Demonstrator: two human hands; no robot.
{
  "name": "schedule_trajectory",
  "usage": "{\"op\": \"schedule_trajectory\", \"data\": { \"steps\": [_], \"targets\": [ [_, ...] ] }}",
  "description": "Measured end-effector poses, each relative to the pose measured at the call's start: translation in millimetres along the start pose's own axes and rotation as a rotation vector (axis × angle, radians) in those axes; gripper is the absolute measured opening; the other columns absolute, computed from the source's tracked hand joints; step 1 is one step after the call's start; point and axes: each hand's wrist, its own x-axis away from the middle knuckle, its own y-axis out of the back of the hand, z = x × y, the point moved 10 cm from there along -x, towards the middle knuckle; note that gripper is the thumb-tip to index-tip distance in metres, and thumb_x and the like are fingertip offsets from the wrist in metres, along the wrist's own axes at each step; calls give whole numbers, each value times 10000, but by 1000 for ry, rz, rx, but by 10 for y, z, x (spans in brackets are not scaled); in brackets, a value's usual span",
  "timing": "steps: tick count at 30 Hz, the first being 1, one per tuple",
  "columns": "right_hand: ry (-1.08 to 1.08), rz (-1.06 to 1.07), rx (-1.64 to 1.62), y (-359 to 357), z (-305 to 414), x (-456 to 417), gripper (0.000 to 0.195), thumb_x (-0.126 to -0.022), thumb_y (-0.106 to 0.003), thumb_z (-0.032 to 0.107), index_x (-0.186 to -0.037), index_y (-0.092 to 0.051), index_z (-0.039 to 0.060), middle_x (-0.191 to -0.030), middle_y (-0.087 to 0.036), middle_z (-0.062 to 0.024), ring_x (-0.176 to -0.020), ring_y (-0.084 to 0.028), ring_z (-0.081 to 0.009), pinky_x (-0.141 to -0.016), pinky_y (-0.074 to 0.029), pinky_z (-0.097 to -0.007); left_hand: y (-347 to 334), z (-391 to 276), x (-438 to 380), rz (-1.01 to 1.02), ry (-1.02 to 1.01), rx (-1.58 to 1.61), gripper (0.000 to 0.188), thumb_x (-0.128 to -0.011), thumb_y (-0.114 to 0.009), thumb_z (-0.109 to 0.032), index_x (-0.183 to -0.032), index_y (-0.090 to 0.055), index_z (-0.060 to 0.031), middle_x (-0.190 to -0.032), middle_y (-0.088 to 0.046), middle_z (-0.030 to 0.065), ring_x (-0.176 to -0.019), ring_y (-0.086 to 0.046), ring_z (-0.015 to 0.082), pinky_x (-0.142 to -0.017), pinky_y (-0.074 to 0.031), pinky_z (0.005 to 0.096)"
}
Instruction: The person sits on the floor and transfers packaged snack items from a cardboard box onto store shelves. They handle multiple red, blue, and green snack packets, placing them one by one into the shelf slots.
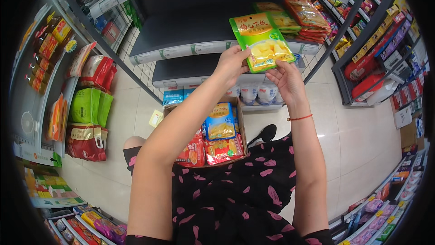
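A green and yellow food pouch, with food pictured on its front, is held up before the dark shelf. My left hand grips its lower left edge, thumb on the front. At the lower right corner, my right hand pinches it between thumb and fingers. Behind the pouch, a stack of green pouches and a stack of orange-red pouches lie on the upper dark shelf board. Below my arms stands an open cardboard box holding a blue pouch and red packets.
White bags and blue packs sit on the lowest shelf. A metal shelf post rises at left, near hanging red and green bags. Product racks stand at right. A yellow card lies on the tiled floor.
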Motion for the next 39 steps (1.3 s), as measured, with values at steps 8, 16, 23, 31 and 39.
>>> {"op": "schedule_trajectory", "data": {
  "steps": [8, 16, 23, 31, 39],
  "targets": [
    [-56, 92, 81, -150, -295, 312, 285, -910, -528, 149, -1160, -464, 29, -960, -636, -112, -732, -661, -168, -634, -553, -271, 420, 67, 520, -14, 14, -86, 264, -944, -505, -166, -1157, -511, -11, -1062, -601, 69, -963, -592, 136, -841, -492, 289],
    [-174, 139, 207, -226, -872, 585, 315, -912, -517, 117, -1209, -454, 29, -1004, -636, -115, -761, -663, -177, -648, -554, -269, 955, 300, 933, -89, 121, -192, 213, -947, -516, -172, -1121, -525, -50, -1061, -600, 37, -965, -580, 111, -859, -477, 289],
    [-292, 185, 257, -324, -1472, 741, 297, -927, -479, 103, -1212, -491, 18, -1028, -635, -93, -785, -665, -164, -667, -555, -255, 1579, 619, 1270, -207, 184, -237, 201, -946, -518, -171, -1123, -537, -77, -1031, -605, 18, -918, -569, 91, -823, -469, 265],
    [-428, 191, 307, -313, -2230, 899, 311, -910, -488, 82, -1215, -495, 18, -1062, -620, -85, -788, -656, -148, -675, -541, -239, 2246, 1143, 1538, -300, 293, -253, 260, -942, -503, -146, -1170, -529, -21, -1061, -620, 60, -907, -593, 117, -772, -481, 255],
    [-609, 178, 464, -176, -2910, 1025, 319, -892, -517, 69, -1206, -515, 12, -974, -626, -63, -711, -622, -117, -659, -535, -233, 2754, 1627, 1685, -334, 414, -223, 252, -940, -507, -128, -1156, -533, -1, -1035, -621, 69, -910, -620, 144, -795, -516, 277]
  ]
}}
